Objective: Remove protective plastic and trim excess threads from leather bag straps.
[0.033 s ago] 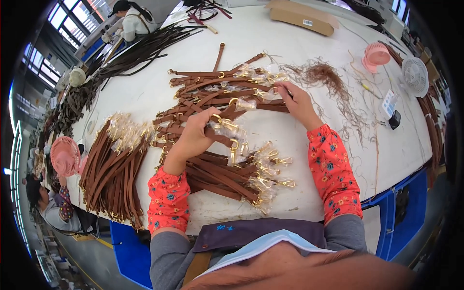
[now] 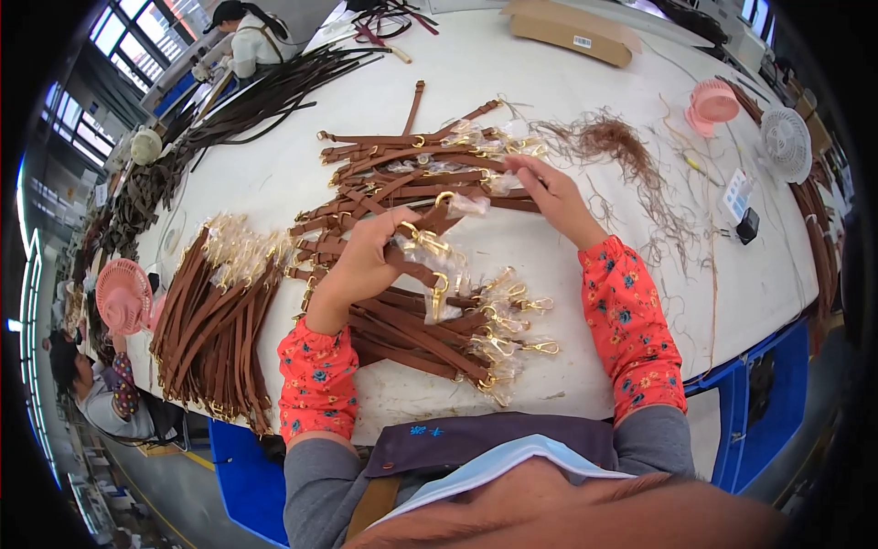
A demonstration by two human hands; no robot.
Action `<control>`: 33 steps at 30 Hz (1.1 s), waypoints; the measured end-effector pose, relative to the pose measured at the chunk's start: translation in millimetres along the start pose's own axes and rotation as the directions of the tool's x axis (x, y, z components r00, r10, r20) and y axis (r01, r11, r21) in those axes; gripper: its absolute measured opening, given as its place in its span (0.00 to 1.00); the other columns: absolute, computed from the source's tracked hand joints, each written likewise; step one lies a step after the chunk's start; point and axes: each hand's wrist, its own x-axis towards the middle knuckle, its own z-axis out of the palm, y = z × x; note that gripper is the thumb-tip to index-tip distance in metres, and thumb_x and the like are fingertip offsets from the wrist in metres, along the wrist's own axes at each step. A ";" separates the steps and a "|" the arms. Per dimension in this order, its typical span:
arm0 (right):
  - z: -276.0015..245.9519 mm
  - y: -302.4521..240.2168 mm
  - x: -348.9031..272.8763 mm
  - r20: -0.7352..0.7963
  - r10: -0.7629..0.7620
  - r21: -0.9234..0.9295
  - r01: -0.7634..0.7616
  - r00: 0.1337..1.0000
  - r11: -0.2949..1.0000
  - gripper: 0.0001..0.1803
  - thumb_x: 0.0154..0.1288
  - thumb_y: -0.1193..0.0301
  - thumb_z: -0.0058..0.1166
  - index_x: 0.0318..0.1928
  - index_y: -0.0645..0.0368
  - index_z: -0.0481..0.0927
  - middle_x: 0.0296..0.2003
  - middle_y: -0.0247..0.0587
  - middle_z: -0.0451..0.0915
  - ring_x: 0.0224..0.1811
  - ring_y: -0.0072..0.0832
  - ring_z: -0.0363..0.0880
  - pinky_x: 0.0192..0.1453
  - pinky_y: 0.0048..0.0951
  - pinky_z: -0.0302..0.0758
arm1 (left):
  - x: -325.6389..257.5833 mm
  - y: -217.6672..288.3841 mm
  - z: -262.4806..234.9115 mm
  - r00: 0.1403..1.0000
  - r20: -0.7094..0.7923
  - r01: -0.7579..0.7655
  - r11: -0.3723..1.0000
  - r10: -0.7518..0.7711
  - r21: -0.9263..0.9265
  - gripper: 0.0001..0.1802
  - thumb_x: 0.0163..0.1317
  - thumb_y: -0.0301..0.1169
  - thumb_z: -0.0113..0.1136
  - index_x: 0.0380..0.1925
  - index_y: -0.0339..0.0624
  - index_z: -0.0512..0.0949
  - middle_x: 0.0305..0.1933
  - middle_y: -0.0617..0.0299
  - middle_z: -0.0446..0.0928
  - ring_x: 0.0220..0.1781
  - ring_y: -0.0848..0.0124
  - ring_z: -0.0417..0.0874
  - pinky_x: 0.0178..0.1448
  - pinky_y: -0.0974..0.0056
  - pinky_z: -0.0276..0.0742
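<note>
My left hand (image 2: pixel 366 258) is closed around several brown leather straps (image 2: pixel 419 273). Gold snap hooks (image 2: pixel 432 243), partly wrapped in clear plastic, stick out on the right side of that hand. My right hand (image 2: pixel 555 197) hovers at the right end of a spread row of similar straps (image 2: pixel 384 174), its fingertips beside a plastic-wrapped hook (image 2: pixel 501 183). Its thumb and fingers look slightly apart; whether they touch the hook is unclear. Below my left hand lies another pile of straps (image 2: pixel 412 339), with gold hooks (image 2: pixel 501 345) pointing right.
A thick bundle of straps (image 2: pixel 215 320) lies at the left, beside a pink fan (image 2: pixel 123 296). Loose brown threads (image 2: pixel 622 146) are scattered toward the right. Farther back are a cardboard box (image 2: pixel 572 35), another pink fan (image 2: pixel 712 105) and dark strips (image 2: pixel 265 91). A person (image 2: pixel 251 38) sits far left.
My right hand has shifted slightly left along the straps. The straps and hooks in my left hand have tilted a little, and their plastic wraps have moved.
</note>
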 end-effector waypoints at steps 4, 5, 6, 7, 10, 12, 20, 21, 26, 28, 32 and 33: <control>25.6 -24.2 -6.3 0.340 -0.090 0.164 0.035 0.936 0.986 0.16 0.77 0.67 0.48 0.59 0.59 0.78 0.48 0.40 0.82 0.53 0.32 0.79 0.60 0.32 0.73 | -4.6 28.8 -21.0 0.985 0.120 -0.143 0.979 0.127 0.142 0.29 0.42 0.09 0.55 0.49 0.37 0.78 0.45 0.50 0.83 0.49 0.52 0.84 0.54 0.60 0.77; 23.1 -21.8 -4.7 0.437 -0.127 0.067 0.108 0.891 0.992 0.16 0.77 0.66 0.49 0.58 0.59 0.78 0.49 0.41 0.81 0.53 0.32 0.79 0.59 0.32 0.73 | -6.8 18.2 -24.7 0.987 0.030 -0.160 0.973 0.157 0.165 0.29 0.41 0.09 0.55 0.47 0.37 0.79 0.47 0.50 0.83 0.50 0.50 0.83 0.55 0.59 0.78; 20.6 -20.4 -4.6 0.532 -0.150 -0.022 0.191 0.833 0.981 0.15 0.76 0.66 0.51 0.56 0.59 0.78 0.49 0.41 0.81 0.53 0.32 0.78 0.59 0.32 0.74 | -7.6 17.0 -29.6 0.987 0.029 -0.158 0.973 0.156 0.166 0.29 0.41 0.09 0.55 0.47 0.37 0.79 0.47 0.50 0.83 0.50 0.50 0.83 0.55 0.59 0.78; 18.5 -20.2 -6.2 0.546 -0.141 -0.039 0.193 0.826 0.980 0.14 0.75 0.66 0.52 0.54 0.60 0.79 0.49 0.41 0.81 0.51 0.33 0.79 0.56 0.33 0.75 | -7.3 16.9 -33.3 0.986 -0.038 -0.146 0.947 0.164 0.286 0.29 0.41 0.09 0.55 0.48 0.38 0.79 0.47 0.50 0.83 0.50 0.50 0.83 0.55 0.57 0.78; 18.2 -22.5 -8.2 0.452 -0.031 -0.301 0.185 0.891 0.936 0.14 0.74 0.63 0.53 0.53 0.56 0.79 0.44 0.41 0.83 0.47 0.35 0.82 0.53 0.35 0.77 | -5.0 18.0 -33.0 0.977 -0.101 -0.110 0.851 0.188 0.514 0.29 0.42 0.10 0.56 0.49 0.39 0.80 0.48 0.51 0.83 0.51 0.49 0.82 0.55 0.54 0.78; 21.0 -20.9 -6.9 0.354 -0.004 -0.315 0.123 0.935 0.941 0.13 0.74 0.64 0.53 0.52 0.57 0.79 0.42 0.41 0.84 0.45 0.36 0.83 0.50 0.35 0.77 | -3.1 19.5 -26.1 0.954 -0.145 -0.109 0.752 0.263 0.650 0.29 0.42 0.10 0.56 0.49 0.40 0.78 0.48 0.53 0.83 0.51 0.49 0.82 0.56 0.53 0.76; 20.6 -37.4 -1.6 0.143 0.011 -0.033 -0.007 0.990 0.999 0.11 0.71 0.70 0.57 0.51 0.58 0.80 0.38 0.37 0.85 0.40 0.25 0.82 0.47 0.27 0.77 | -0.5 51.0 -0.2 0.945 -0.113 -0.218 0.847 0.307 0.484 0.25 0.49 0.12 0.58 0.50 0.38 0.71 0.73 0.47 0.67 0.77 0.47 0.63 0.78 0.49 0.58; 23.3 -41.4 -3.1 0.196 -0.024 0.091 0.006 0.980 0.996 0.12 0.71 0.70 0.58 0.51 0.60 0.80 0.38 0.35 0.85 0.40 0.24 0.81 0.48 0.28 0.77 | 0.9 56.9 8.0 0.940 -0.070 -0.261 0.837 0.334 0.481 0.24 0.48 0.12 0.59 0.47 0.39 0.68 0.73 0.43 0.65 0.78 0.47 0.61 0.80 0.44 0.51; 15.1 -67.5 -7.2 0.537 0.163 0.479 -0.458 0.828 0.749 0.19 0.76 0.60 0.52 0.58 0.59 0.79 0.37 0.31 0.80 0.22 0.10 0.66 0.25 0.16 0.63 | 7.9 39.4 41.3 0.939 -0.058 -0.253 0.795 0.339 0.551 0.31 0.44 0.14 0.61 0.52 0.43 0.69 0.64 0.51 0.73 0.71 0.50 0.67 0.73 0.49 0.59; 21.9 -68.1 -11.7 0.522 0.177 0.442 -0.442 0.835 0.781 0.21 0.77 0.57 0.49 0.61 0.55 0.77 0.35 0.28 0.77 0.17 0.06 0.56 0.20 0.14 0.52 | 9.4 27.1 45.8 0.926 -0.125 -0.246 0.820 0.356 0.516 0.34 0.42 0.14 0.61 0.54 0.43 0.70 0.58 0.54 0.76 0.65 0.51 0.72 0.68 0.51 0.64; 20.7 -70.9 -10.2 0.574 0.189 0.386 -0.467 0.797 0.796 0.21 0.78 0.56 0.48 0.60 0.55 0.78 0.33 0.27 0.75 0.18 0.06 0.55 0.21 0.14 0.53 | 9.3 5.2 46.7 0.958 -0.003 -0.250 0.839 0.288 0.483 0.33 0.37 0.15 0.63 0.51 0.44 0.75 0.41 0.57 0.78 0.49 0.52 0.77 0.55 0.52 0.69; 19.4 -72.9 -8.0 0.615 0.235 0.305 -0.501 0.753 0.810 0.21 0.78 0.56 0.48 0.60 0.56 0.78 0.34 0.27 0.76 0.21 0.08 0.60 0.24 0.15 0.58 | 6.9 -1.5 44.6 0.973 0.028 -0.217 0.869 0.228 0.445 0.32 0.38 0.14 0.61 0.49 0.43 0.76 0.38 0.57 0.77 0.46 0.55 0.79 0.51 0.54 0.71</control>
